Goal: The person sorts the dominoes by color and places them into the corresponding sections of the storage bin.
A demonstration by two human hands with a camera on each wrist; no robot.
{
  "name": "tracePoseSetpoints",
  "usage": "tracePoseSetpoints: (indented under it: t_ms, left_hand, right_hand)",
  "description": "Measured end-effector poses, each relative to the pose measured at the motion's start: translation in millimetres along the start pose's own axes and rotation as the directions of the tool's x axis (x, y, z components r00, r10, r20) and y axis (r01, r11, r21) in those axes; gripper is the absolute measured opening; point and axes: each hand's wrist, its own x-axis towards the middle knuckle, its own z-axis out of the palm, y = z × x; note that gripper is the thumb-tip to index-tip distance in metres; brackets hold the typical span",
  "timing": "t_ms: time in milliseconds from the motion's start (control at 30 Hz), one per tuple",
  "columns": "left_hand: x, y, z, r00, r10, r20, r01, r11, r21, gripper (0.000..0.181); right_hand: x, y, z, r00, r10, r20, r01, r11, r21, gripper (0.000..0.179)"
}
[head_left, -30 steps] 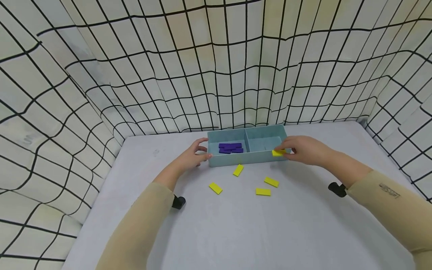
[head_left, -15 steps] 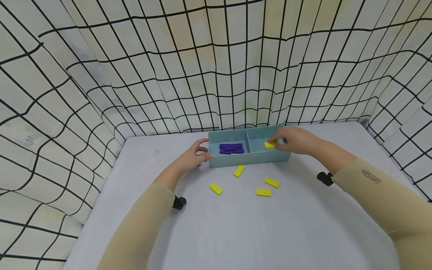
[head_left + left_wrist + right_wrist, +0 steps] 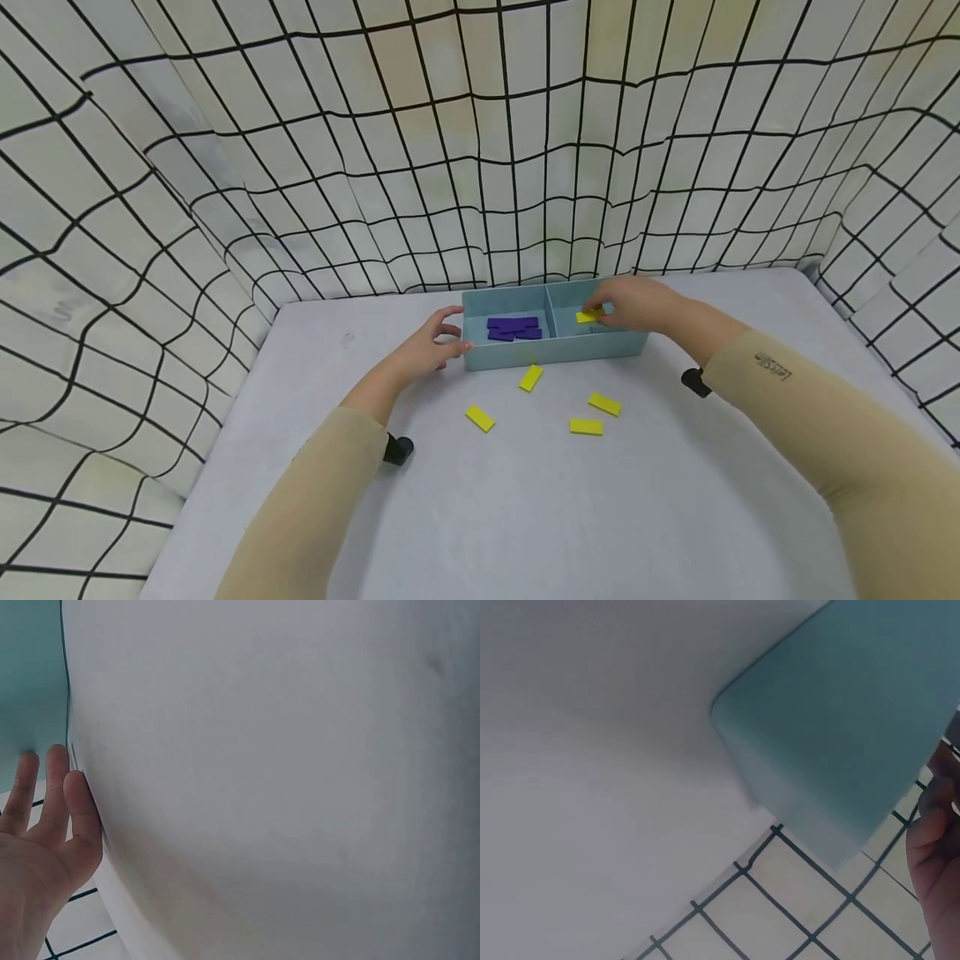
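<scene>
A light blue two-compartment box (image 3: pixel 555 354) stands at the back of the white table. Its left compartment holds several purple rectangular tiles (image 3: pixel 513 324). Over the right compartment, my right hand (image 3: pixel 639 303) pinches a yellow tile (image 3: pixel 587 317) low between thumb and fingers. In the right wrist view the box wall (image 3: pixel 840 712) hides that tile and part of the right hand (image 3: pixel 939 859). My left hand (image 3: pixel 422 346) touches the box's left end, fingers spread and fairly straight, as the left wrist view of the hand (image 3: pixel 41 859) also shows.
Several yellow tiles lie loose in front of the box, one (image 3: pixel 531 378) near its front wall and another (image 3: pixel 480 418) to the left. Two more, the upper tile (image 3: pixel 604 405) and the lower tile (image 3: pixel 586 427), lie right of centre. Black netting (image 3: pixel 525 167) over white walls surrounds the table.
My right hand has carried the yellow tile from the box's front right rim leftward and back into the right compartment. The left hand and the loose tiles have stayed put.
</scene>
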Motion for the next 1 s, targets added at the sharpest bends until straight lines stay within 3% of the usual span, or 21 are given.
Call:
tracePoseSetpoints:
  t_ms: [400, 633, 1000]
  left_hand:
    - [-1.9, 1.6, -0.8, 1.0, -0.007, -0.006, 0.007, 1.0, -0.007, 0.074]
    - [-3.3, 3.5, 0.0, 1.0, -0.012, -0.005, 0.012, 1.0, 0.004, 0.072]
    - [-2.5, 2.7, -0.5, 1.0, -0.023, -0.005, 0.023, 1.0, 0.005, 0.073]
  right_hand:
    - [32.3, -0.2, 15.9, 0.995, 0.047, 0.093, -0.043, 0.998, -0.042, 0.024]
    - [41.0, -2.3, 19.5, 0.985, 0.101, 0.138, -0.096, 0.995, -0.04, 0.024]
    - [49.5, -2.8, 19.2, 0.985, 0.07, 0.158, -0.057, 0.995, -0.083, 0.023]
